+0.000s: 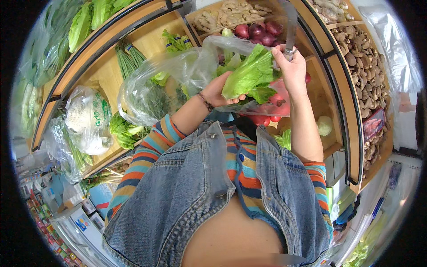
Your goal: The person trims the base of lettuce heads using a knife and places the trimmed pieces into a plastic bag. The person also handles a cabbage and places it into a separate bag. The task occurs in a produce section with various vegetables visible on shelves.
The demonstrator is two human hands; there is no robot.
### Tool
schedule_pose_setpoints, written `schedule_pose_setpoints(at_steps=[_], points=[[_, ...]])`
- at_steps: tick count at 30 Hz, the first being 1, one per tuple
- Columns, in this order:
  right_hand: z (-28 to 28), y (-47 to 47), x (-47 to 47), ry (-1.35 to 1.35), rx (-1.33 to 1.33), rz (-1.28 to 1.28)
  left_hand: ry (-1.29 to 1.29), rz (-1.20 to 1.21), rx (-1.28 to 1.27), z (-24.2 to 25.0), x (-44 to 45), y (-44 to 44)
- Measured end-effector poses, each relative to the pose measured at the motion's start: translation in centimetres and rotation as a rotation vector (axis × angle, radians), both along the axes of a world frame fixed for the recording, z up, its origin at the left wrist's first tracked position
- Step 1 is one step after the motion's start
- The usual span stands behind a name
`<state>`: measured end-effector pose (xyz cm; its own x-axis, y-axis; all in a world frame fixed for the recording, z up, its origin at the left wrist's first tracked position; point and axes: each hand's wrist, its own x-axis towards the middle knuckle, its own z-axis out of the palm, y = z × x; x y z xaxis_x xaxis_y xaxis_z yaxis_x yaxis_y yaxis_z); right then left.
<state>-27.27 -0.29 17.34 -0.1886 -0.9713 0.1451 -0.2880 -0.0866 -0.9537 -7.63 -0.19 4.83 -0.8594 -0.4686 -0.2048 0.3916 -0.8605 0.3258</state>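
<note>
A leafy green lettuce (pixel 250 75) rests in my left hand (pixel 218 91), its stem end near my palm and its leaves pointing to the upper right. My right hand (pixel 292 68) is at the leaf tips, with its thumb and fingers bent around the metal end of a blurred, translucent strip or tool (pixel 290 30), whose kind I cannot tell. Whether the right fingers also pinch a leaf is unclear. Behind the lettuce and my left wrist spreads a clear plastic bag (pixel 190 66). Tomatoes (pixel 267 116) in thin plastic lie below the lettuce.
Wooden bins hold ginger (pixel 230 13), red onions (pixel 263 31) and mushrooms (pixel 360 63). Bundled long green vegetables (pixel 130 56) lie left of the bag. A bagged white item (pixel 86 116) and a leafy green (pixel 125 131) sit at the lower left. Curved black-edged rails (pixel 333 66) border the bins.
</note>
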Motion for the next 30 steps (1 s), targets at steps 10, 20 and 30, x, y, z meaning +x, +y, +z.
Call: schedule_pose_setpoints(at_steps=[10, 20, 30], points=[[0.4, -1.2, -2.1, 0.021, -0.099, -0.286, 0.370, -0.264, 0.175, -1.0, -0.2, 0.0], [-3.0, 1.4, -3.9, 0.000, 0.004, -0.156, 0.569, 0.002, 0.203, -2.2, 1.4, 0.6], [-4.7, 1.6, -3.2, 0.097, 0.057, -0.049, 0.495, 0.113, 0.083, -1.1, 1.5, 0.7]])
